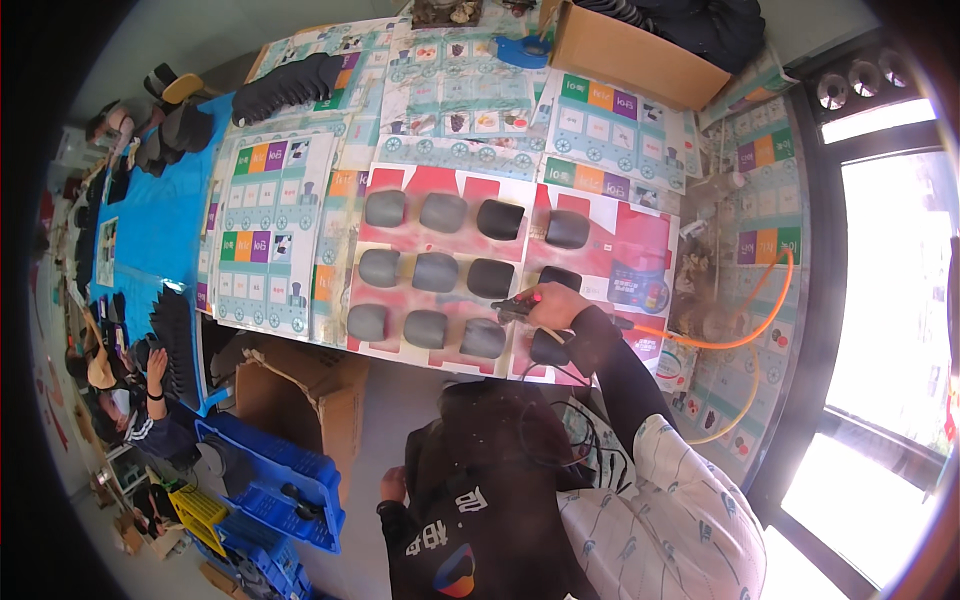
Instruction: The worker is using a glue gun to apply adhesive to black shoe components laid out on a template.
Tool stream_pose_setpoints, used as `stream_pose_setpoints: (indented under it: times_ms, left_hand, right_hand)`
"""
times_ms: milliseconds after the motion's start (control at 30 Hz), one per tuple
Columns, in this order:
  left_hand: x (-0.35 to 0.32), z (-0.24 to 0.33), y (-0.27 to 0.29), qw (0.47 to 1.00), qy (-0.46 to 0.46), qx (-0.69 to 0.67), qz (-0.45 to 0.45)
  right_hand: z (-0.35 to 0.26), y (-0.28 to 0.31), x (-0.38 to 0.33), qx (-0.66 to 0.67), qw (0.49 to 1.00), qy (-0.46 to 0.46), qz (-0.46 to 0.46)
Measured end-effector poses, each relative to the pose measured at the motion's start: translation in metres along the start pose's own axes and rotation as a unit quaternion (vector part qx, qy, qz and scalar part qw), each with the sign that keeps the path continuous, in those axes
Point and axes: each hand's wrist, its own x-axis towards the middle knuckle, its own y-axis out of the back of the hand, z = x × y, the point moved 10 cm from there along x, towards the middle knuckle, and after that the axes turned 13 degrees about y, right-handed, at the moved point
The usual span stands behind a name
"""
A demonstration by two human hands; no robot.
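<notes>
A person stands at a table covered in printed paper sheets and leans over a red and white sheet. On it lie rows of dark grey curved pieces, set a little apart from one another. The right hand is closed around a small spray gun whose nozzle points left towards the nearest pieces; an orange hose runs from it off to the right. The left hand hangs low beside the body, away from the table; whether it holds anything cannot be told.

Spraying well here probably means keeping the nozzle level above each piece, moving steadily along a row, and keeping the hose clear of the wet surfaces. A cardboard box sits at the far edge, blue crates on the floor.
</notes>
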Motion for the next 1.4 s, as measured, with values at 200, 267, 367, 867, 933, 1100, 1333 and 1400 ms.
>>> stream_pose_setpoints:
  times_ms: [200,267,367,867,933,1100,1333,1400]
  left_hand:
    - [-0.003,-0.012,-0.007,0.999,-0.036,0.032,0.022]
    - [0.002,-0.033,-0.015,0.998,0.051,-0.022,-0.003]
    - [0.001,-0.051,-0.022,0.997,0.062,-0.046,-0.021]
    - [-0.001,-0.069,-0.031,0.993,0.087,-0.072,-0.023]
    - [-0.002,-0.061,-0.031,0.995,0.073,-0.059,-0.022]
    - [-0.007,-0.063,-0.033,0.991,0.105,-0.077,-0.042]
    - [-0.012,-0.046,-0.025,0.986,0.129,-0.097,-0.039]
    - [-0.012,-0.055,-0.027,0.971,0.182,-0.151,-0.043]
  right_hand:
    - [0.000,0.008,-0.006,0.031,0.998,0.005,0.046]
    - [0.007,0.003,-0.008,-0.012,1.000,-0.018,0.011]
    - [-0.001,-0.003,-0.014,0.012,1.000,-0.015,-0.016]
    - [0.011,0.001,-0.029,0.011,0.999,-0.023,0.033]
    - [0.006,0.003,-0.036,0.026,0.999,-0.017,0.043]
    - [0.018,-0.001,-0.039,0.041,0.997,-0.027,0.059]
    - [0.009,-0.010,-0.047,0.062,0.997,-0.029,0.041]
    - [0.005,-0.001,-0.049,0.051,0.996,-0.024,0.070]
